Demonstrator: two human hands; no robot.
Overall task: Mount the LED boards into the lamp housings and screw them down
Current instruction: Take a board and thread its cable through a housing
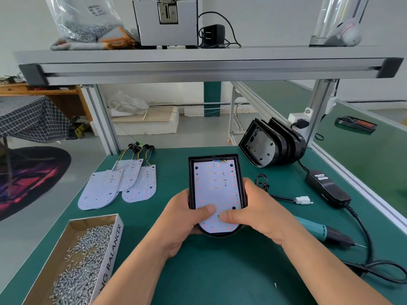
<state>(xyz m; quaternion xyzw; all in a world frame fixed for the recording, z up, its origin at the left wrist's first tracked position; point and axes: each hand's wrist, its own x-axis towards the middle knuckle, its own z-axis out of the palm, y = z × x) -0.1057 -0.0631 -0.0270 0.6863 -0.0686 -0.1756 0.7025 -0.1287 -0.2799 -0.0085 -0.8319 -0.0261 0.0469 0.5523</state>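
Lamp housing (191,172) gripped between both hands, thumbs pressing LED board (217,183)

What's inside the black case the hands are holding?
A white LED board lies inside the black housing, with coloured wires at its top. The left hand and right hand hold the housing, thumbs pressing the board's lower end. Whatever is beneath the board is covered.
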